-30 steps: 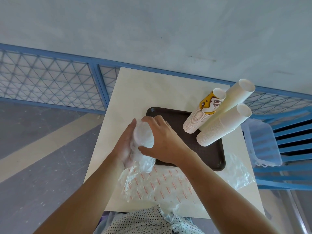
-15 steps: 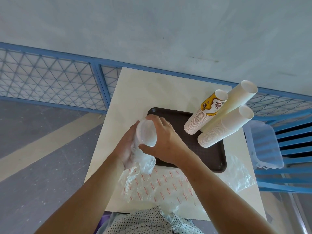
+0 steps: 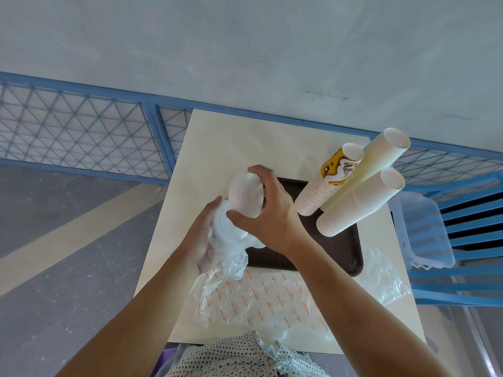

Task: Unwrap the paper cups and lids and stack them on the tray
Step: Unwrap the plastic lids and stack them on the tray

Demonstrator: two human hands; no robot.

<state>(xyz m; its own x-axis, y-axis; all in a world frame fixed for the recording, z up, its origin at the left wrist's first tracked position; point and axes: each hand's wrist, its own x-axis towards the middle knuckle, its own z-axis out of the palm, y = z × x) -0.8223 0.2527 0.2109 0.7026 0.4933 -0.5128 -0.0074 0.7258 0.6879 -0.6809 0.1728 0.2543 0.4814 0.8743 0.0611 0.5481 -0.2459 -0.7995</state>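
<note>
Cream table (image 3: 231,137) is backed at 12 o'clock by a blue mesh fence (image 3: 81,131). At 3 o'clock of the hands a brown tray (image 3: 340,257) is seen, and three leaning cup stacks (image 3: 359,205) are set on its far right part. A printed plastic sheet (image 3: 258,300) is spread at 6 o'clock and a crumpled clear bag (image 3: 386,278) lies at 4 o'clock. The tray's near left corner is hidden by the right hand (image 3: 272,221) and its forearm.

Compared with half a second ago, the lid stack (image 3: 245,195) has been drawn further out of the plastic wrapper (image 3: 231,251) and raised toward 12 o'clock.

The lid stack is held over the tray's left edge. Its long axis is tilted from 7 to 1 o'clock, with its free end turned up toward the camera. It is gripped by the right hand's curled fingers and thumb. Its lower end and the bunched wrapper are cupped in the left hand (image 3: 201,240), whose fingers are curled round the wrapper.
</note>
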